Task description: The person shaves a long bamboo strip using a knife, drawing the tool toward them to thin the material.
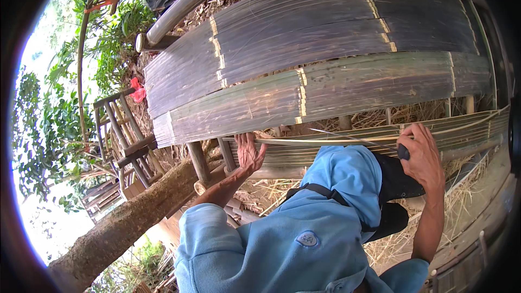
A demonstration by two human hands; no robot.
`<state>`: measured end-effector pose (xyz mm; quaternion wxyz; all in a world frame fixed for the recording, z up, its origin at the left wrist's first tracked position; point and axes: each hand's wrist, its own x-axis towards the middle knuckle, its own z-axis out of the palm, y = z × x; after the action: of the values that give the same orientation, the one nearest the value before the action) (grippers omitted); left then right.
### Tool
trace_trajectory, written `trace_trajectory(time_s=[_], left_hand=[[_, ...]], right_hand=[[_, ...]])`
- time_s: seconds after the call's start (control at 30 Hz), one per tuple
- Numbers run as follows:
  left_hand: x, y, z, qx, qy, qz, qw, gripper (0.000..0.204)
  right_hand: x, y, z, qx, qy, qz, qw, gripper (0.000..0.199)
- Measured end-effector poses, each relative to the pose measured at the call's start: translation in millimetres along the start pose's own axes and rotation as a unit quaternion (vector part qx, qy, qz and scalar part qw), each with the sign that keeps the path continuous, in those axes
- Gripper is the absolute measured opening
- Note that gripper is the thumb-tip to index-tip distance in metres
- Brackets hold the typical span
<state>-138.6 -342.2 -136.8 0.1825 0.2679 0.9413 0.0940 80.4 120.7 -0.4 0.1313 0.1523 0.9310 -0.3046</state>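
My right hand (424,157) is closed round the black handle of a knife (355,139), its thin blade pointing left. A long, narrow, pale bamboo strip (331,142) crosses in front of me and bends up toward the far right, passing close to the blade and my right hand. At the strip's left end is my left hand (249,153), fingers stretched upward and thumb apart; the strip meets it between thumb and fingers, with no firm grip visible. Beyond both hands lies a broad panel of flattened dark bamboo slats (304,43), tied in rows with pale lashings.
A slatted bamboo bench (282,157) runs close by my lap. To the left are a thick log (130,214), a small bamboo chair (127,130) and a red scrap (138,90). Straw and shavings (396,249) litter the ground. A bamboo pole (198,2) stands out behind the panel.
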Motion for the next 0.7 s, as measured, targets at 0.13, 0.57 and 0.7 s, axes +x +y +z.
trace_trajectory(time_s=[0.13,0.57,0.7], left_hand=[[-1.2,-3.9,12.0,-0.006,-0.011,0.037,0.999,0.055],[9.9,-31.6,18.9,-0.033,-0.171,0.025,0.985,0.082],[3.1,-43.1,10.0,0.098,-0.188,0.026,0.977,0.09]], right_hand=[[-3.1,-8.6,-15.7,-0.01,-0.025,0.022,0.999,0.035],[0.3,8.7,4.2,-0.017,0.039,-0.012,0.999,0.031],[-48.0,30.7,-34.4,-0.019,0.111,0.039,0.993,0.029]])
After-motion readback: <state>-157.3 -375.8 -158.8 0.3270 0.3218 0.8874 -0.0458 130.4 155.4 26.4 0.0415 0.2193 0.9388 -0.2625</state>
